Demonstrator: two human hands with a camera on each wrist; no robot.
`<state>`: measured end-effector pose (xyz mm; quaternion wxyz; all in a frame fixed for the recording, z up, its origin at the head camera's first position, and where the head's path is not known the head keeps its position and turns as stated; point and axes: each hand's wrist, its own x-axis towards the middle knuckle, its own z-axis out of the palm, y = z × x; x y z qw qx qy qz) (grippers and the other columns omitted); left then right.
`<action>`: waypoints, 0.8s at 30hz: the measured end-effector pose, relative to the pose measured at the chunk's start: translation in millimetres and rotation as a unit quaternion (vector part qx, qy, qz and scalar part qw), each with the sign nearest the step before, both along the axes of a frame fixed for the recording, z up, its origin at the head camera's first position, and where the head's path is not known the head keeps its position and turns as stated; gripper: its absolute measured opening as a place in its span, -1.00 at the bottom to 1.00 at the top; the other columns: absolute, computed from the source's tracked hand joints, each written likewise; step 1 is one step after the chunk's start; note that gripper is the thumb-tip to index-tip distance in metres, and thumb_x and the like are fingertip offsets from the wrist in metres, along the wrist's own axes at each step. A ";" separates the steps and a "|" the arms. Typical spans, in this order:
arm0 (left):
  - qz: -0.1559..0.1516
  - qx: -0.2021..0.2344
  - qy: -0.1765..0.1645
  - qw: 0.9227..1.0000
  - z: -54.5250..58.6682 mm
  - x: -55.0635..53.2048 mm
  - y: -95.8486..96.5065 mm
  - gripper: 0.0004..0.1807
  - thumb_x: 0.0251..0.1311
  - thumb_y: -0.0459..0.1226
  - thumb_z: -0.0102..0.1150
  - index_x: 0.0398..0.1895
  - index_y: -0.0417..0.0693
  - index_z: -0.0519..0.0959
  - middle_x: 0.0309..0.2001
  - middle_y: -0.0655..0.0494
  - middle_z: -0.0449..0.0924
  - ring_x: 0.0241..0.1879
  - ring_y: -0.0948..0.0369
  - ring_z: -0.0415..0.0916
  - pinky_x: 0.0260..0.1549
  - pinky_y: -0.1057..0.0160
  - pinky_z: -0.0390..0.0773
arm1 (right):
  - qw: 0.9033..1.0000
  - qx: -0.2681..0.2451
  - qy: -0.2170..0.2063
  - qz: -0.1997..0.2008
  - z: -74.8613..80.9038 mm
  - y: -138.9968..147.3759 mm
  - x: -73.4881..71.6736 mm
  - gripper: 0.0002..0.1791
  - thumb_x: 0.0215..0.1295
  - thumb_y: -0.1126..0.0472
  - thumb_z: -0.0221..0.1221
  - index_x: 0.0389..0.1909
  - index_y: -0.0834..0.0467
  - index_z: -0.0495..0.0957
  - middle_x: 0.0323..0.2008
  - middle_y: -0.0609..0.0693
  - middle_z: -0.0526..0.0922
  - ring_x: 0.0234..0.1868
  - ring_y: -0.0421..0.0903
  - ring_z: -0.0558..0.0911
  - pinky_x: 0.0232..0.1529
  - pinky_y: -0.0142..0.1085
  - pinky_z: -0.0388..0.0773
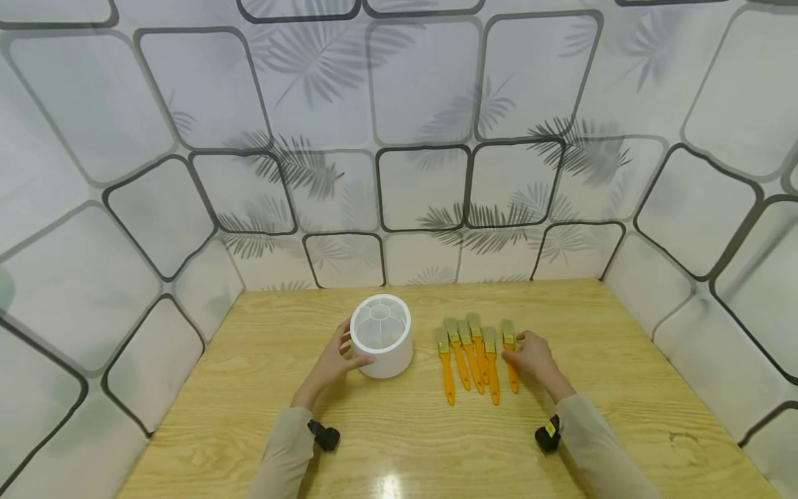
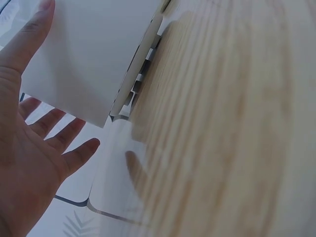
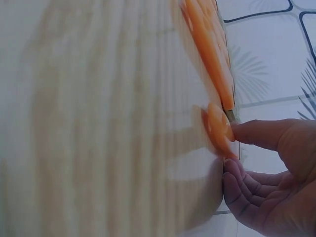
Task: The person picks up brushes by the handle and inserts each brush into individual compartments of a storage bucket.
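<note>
A white round organizer (image 1: 394, 362) with divided compartments and a small ring in its middle stands upright on the table. My left hand (image 1: 333, 360) holds its left side, thumb along the near wall and fingers spread behind it. In the left wrist view, the little finger (image 2: 81, 155) sticks out below the organizer's wall (image 2: 84, 59). My right hand (image 1: 535, 357) pinches the rightmost paintbrush (image 1: 512, 378) between thumb and fingers, with the orange handle (image 3: 217, 126) low over the wood. Several more orange-handled paintbrushes (image 1: 479, 364) lie side by side to its left, bristles pointing away.
The wooden table (image 1: 411, 443) runs back to a wall covering (image 1: 424, 187) with a stone-and-leaf pattern, which also encloses both sides. The brushes lie right of the organizer, a strip of wood between them. Black wrist cameras (image 1: 324, 436) sit on both sleeves.
</note>
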<state>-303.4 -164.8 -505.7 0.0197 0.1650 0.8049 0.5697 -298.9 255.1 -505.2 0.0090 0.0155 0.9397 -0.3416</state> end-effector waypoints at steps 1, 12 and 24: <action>-0.004 -0.002 -0.002 1.000 3.9 2.1 0.6 0.07 -0.08 -0.21 0.43 0.44 0.10 -0.07 0.43 -0.02 -0.04 0.35 -0.13 0.04 0.31 -0.16 0.11 | 1.000 0.002 -0.001 0.002 0.8 0.2 -0.6 -0.36 0.16 0.16 0.24 0.09 0.55 0.28 -0.23 0.39 0.57 -0.28 0.15 0.60 -0.31 -0.08 0.61; -0.006 0.014 -0.011 1.000 4.4 3.8 0.8 0.05 -0.05 -0.22 0.41 0.44 0.08 -0.06 0.43 -0.04 -0.05 0.36 -0.15 0.01 0.29 -0.19 0.11 | 0.999 0.031 -0.020 0.010 7.6 3.4 -5.6 -0.37 0.10 0.17 0.28 0.00 0.59 0.34 -0.10 0.48 0.48 -0.13 0.30 0.51 -0.11 0.07 0.53; -0.004 0.030 -0.007 1.000 -4.6 -2.1 -0.2 0.04 -0.07 -0.24 0.42 0.43 0.14 -0.03 0.42 0.00 -0.01 0.36 -0.10 0.02 0.30 -0.16 0.12 | 1.000 0.022 -0.020 -0.007 7.5 3.5 -8.0 -0.45 0.06 0.18 0.31 -0.07 0.53 0.44 -0.11 0.44 0.51 -0.13 0.28 0.52 -0.12 0.04 0.54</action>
